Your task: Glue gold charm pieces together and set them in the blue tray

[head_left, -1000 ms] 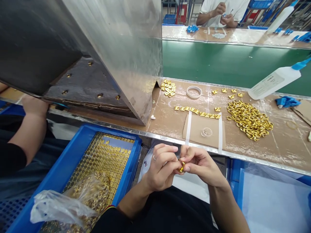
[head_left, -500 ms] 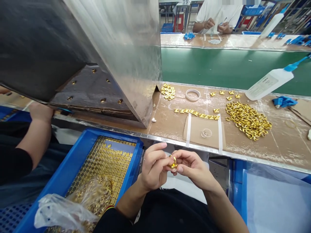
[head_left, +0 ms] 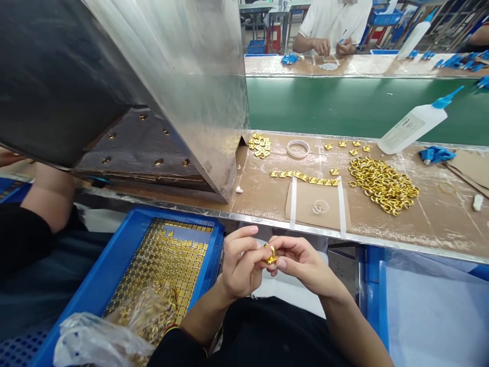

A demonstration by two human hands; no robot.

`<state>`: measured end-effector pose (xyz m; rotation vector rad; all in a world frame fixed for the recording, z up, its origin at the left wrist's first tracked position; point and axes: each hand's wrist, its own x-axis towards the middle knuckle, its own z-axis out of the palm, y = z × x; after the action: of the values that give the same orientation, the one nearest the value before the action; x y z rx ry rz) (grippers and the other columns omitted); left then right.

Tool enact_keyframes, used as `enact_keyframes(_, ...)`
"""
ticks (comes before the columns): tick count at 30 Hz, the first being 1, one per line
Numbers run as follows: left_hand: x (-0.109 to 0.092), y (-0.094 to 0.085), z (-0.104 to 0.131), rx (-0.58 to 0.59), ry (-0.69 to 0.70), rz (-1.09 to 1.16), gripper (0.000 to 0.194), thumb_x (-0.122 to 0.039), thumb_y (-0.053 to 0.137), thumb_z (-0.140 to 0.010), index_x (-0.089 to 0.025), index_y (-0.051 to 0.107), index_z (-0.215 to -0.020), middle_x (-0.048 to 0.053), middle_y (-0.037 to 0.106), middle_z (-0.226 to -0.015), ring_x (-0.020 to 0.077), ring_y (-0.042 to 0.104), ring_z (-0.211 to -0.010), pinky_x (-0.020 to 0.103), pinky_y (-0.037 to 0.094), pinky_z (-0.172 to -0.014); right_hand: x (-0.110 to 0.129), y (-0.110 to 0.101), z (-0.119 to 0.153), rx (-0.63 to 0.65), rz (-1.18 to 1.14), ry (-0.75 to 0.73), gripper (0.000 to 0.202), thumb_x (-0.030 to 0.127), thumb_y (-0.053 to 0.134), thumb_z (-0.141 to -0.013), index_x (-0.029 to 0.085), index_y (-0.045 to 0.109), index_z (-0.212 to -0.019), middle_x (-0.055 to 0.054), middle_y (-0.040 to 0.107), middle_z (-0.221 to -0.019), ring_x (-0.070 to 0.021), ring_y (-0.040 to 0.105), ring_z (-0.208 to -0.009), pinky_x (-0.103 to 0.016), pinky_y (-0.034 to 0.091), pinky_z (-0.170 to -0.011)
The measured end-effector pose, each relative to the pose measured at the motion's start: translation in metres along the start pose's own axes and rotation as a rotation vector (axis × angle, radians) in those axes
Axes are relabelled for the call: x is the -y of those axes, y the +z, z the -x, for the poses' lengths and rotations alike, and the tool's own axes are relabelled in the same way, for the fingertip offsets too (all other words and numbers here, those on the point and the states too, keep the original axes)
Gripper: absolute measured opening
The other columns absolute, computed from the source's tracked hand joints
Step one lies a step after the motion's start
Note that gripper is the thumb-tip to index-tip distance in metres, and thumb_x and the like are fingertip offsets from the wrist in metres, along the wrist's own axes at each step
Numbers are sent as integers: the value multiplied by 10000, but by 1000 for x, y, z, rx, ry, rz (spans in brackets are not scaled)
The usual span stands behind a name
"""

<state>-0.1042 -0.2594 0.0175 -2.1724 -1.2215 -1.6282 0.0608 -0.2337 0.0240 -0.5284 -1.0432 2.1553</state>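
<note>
In front of my body, just below the bench edge, both hands meet at a small gold metal ring (head_left: 272, 255). My left hand (head_left: 242, 265) is closed on its left side, thumb hidden, index finger pressed to it. From the other side my right hand (head_left: 305, 262) pinches the same ring between thumb and fingertips. A flat gold part seems to sit at the ring's base, partly covered by fingers. Beyond the hands, a cardboard pad (head_left: 315, 204) with two white tape strips carries thin clear rings (head_left: 320, 206). A row of small gold square pieces (head_left: 301, 177) lines its far edge.
Right of the pad lies a heap of gold rings (head_left: 385, 186), with a white squeeze bottle (head_left: 414, 127) behind it. A metal housing (head_left: 214, 102) stands left. Below it, a blue tray (head_left: 132, 224) holds gold pieces and a plastic bag (head_left: 99, 339). Across the green belt (head_left: 344, 102), a co-worker handles something.
The camera view has shifted slightly, so the bench items appear a little further left. My hands keep their grip on the gold ring, which looks slightly turned. The co-worker's hand has lowered.
</note>
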Motion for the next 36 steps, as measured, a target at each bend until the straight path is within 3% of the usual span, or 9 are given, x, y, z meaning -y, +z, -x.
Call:
enact_keyframes(5, 3, -5, -2, 93, -54, 166, 86, -177, 572, -990, -174, 657, -1000, 63, 623, -987, 227, 654, -1094, 352, 595, -867, 1, -6, -2, -11, 49, -33, 250, 390, 795, -863, 169, 731, -962, -9, 660, -809, -103, 601, -694, -248, 534, -691)
enact_keyframes(9, 6, -17, -11, 327, -267, 432, 91, -180, 636, -959, -183, 672, -1042, 86, 690, -1076, 189, 694, -979, 315, 598, -826, 3, -11, 0, -23, 49, 11, 276, 393, 822, -831, 169, 709, -945, -8, 649, -811, -105, 597, -698, -252, 534, -694)
enact_keyframes(14, 17, -26, -26, 398, -426, 678, 212, -270, 717, -913, -218, 683, -1116, 83, 729, -1063, 192, 700, -949, 316, 594, -813, 3, -15, 2, 56, -1, 32, 265, 365, 826, -833, 170, 685, -943, -12, 632, -871, -91, 593, -734, -222, 518, -704)
enact_keyframes(20, 34, -17, -54, 680, -298, 837, 412, -419, 737, -860, -243, 694, -1230, 113, 744, -1127, 222, 708, -1003, 322, 593, -839, 11, -27, 1, 139, 63, 61, 305, 376, 824, -827, 162, 664, -974, -14, 619, -877, -96, 567, -727, -227, 502, -695)
enact_keyframes(23, 38, -7, -69, 842, -203, 936, 331, -399, 661, -927, -237, 716, -1210, 126, 757, -1148, 231, 729, -1017, 335, 593, -878, 19, -33, 1, 179, 170, 13, 290, 382, 819, -822, 154, 659, -900, 8, 581, -809, -100, 536, -720, -225, 479, -681)
enact_keyframes(27, 34, 3, -82, 988, -211, 949, 249, -400, 579, -978, -263, 737, -1115, 91, 799, -963, 226, 763, -925, 328, 608, -821, 24, -38, -2, 174, 146, 27, 302, 378, 844, -786, 159, 637, -792, 18, 566, -786, -94, 529, -717, -214, 454, -670)
enact_keyframes(32, 32, 7, -94, 961, -227, 805, 202, -372, 640, -955, -224, 712, -1072, 54, 771, -811, 171, 716, -669, 270, 576, -642, 30, -42, 2, 91, 65, 44, 383, 472, 844, -775, 159, 673, -914, -16, 655, -845, -103, 589, -710, -232, 479, -671)
enact_keyframes(34, 38, 18, -104, 916, -248, 726, 168, -341, 670, -939, -205, 703, -1033, 42, 756, -804, 144, 675, -626, 237, 543, -586, 40, -48, 14, -61, 209, -58, 393, 481, 792, -836, 182, 689, -1068, -36, 683, -904, -134, 628, -785, -263, 510, -733)
enact_keyframes(36, 49, 45, -119, 847, -273, 566, 136, -288, 680, -927, -193, 692, -1024, 39, 749, -848, 135, 654, -640, 232, 530, -586, 52, -61, 31, -314, 372, -189, 376, 470, 741, -889, 219, 683, -1163, -49, 701, -952, -160, 649, -852, -287, 530, -785)
